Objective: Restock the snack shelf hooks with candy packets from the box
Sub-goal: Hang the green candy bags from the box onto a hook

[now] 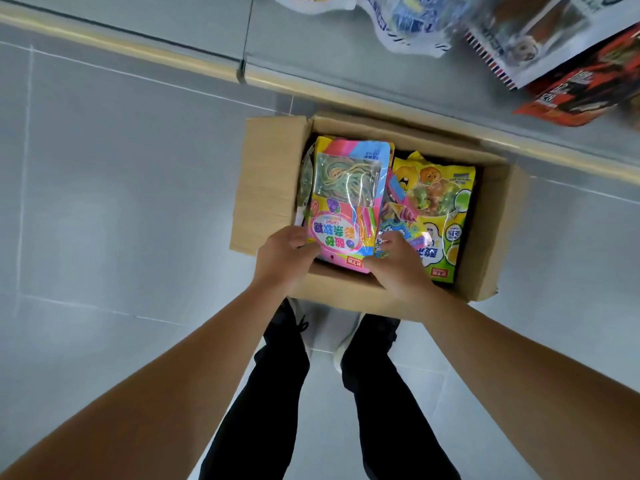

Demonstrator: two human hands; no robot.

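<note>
Looking straight down here. My left hand (284, 261) has its fingers curled round the near left corner of the pink candy packet (346, 202), and my right hand (394, 268) pinches the near right corner, so both are gripping it, neither one loose. The packet sits on top of the pile inside the cardboard box (266, 181) on the floor, right beside a green packet (440, 216). I'd guess it's light, floppy and slick film, so holding the stiffer sealed edge makes sense. Farther up, packets hanging from the shelf (540, 39) show at the top.
</note>
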